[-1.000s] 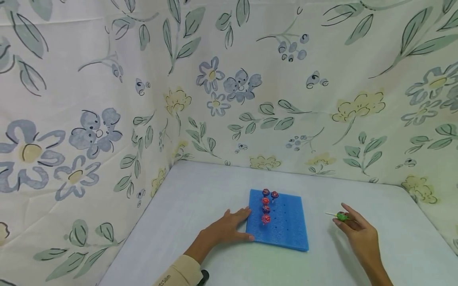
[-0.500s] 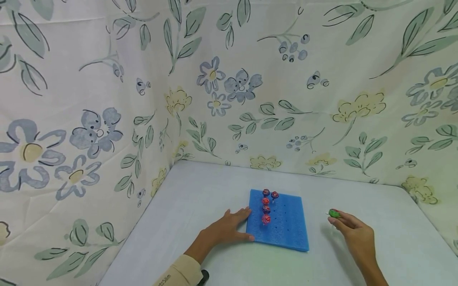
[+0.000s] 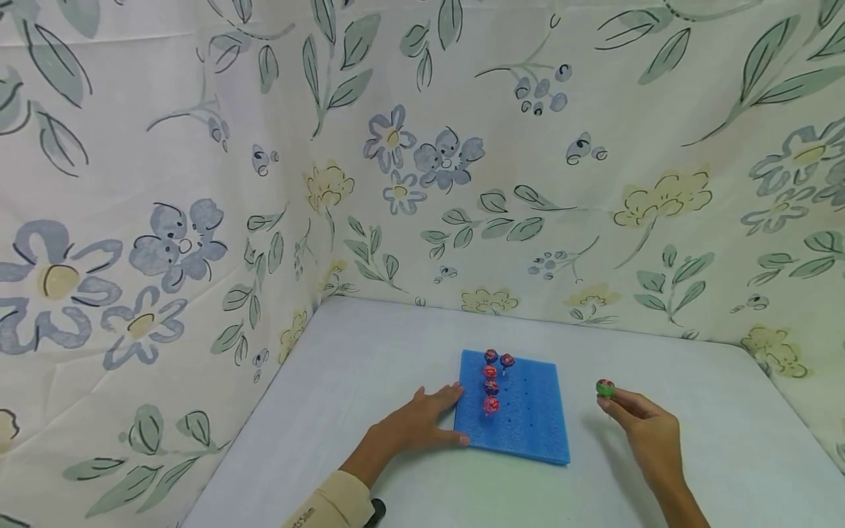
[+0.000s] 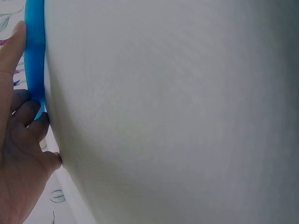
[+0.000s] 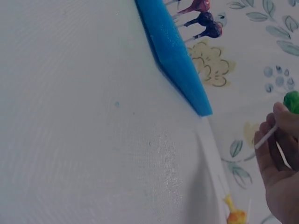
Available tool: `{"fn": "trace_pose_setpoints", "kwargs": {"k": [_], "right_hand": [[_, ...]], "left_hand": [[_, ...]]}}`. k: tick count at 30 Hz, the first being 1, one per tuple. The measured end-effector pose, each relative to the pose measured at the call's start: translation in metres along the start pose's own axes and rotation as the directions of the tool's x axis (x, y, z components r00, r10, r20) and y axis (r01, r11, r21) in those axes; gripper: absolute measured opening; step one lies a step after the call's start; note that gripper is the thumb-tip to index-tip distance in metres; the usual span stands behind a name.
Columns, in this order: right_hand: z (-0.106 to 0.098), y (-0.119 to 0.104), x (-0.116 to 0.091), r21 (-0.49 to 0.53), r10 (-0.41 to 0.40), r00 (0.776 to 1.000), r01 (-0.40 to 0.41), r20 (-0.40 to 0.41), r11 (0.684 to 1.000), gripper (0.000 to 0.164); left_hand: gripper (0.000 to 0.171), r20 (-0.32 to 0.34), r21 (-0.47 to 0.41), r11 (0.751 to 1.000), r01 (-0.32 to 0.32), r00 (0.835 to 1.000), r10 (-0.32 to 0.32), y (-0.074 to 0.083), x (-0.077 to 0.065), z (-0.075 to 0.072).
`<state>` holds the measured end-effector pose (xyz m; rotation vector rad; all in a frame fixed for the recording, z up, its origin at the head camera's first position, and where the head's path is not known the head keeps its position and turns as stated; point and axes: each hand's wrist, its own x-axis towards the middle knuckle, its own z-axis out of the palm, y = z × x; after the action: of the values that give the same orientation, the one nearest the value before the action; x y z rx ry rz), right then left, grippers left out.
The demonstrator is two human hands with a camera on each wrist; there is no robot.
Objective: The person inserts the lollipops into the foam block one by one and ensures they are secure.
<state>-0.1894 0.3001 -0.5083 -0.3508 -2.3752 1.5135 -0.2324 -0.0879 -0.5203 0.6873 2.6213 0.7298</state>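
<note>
My right hand (image 3: 650,433) pinches a wrapped lollipop (image 3: 604,388), green and red, above the table right of a blue foam board (image 3: 544,411). In the right wrist view its green head (image 5: 292,101) is up by the thumb, and the white stick (image 5: 266,136) slants down across the fingers. My left hand (image 3: 422,422) rests against the board's left side, fingers along the edge and thumb at the near left corner. Several red and dark lollipops stand in the board, mostly in one row; a red one (image 3: 491,405) is nearest.
Small holes dot the board right of the lollipops. A white table (image 3: 396,330) lies under everything, with floral cloth (image 3: 528,220) hanging behind and at the left. At the bottom of the right wrist view is an orange-yellow wrapped thing (image 5: 237,217).
My right hand has moved left toward the board and turned the lollipop from lying sideways, stick pointing left, to head up. My left hand and the board have stayed put.
</note>
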Motion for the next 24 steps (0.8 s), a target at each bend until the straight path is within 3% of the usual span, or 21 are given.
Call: {"fn": "trace_pose_setpoints", "kwargs": {"k": [5,15,24], "right_hand": [[0.005,-0.001,-0.001,-0.036,-0.056,0.998,0.055,-0.027,0.998,0.027],[0.014,-0.01,-0.001,0.041,-0.099,0.994,0.097,0.041,0.994,0.032],[0.029,-0.02,0.0,-0.029,-0.01,0.993,0.014,0.118,0.999,0.036]], "left_hand": [[0.1,0.0,0.004,1.0,-0.004,1.0,0.004,-0.001,0.0,0.0],[0.099,0.0,-0.001,1.0,-0.002,1.0,0.002,0.0,-0.001,0.0],[0.1,0.0,0.002,1.0,0.009,1.0,-0.009,0.001,-0.001,-0.001]]}}
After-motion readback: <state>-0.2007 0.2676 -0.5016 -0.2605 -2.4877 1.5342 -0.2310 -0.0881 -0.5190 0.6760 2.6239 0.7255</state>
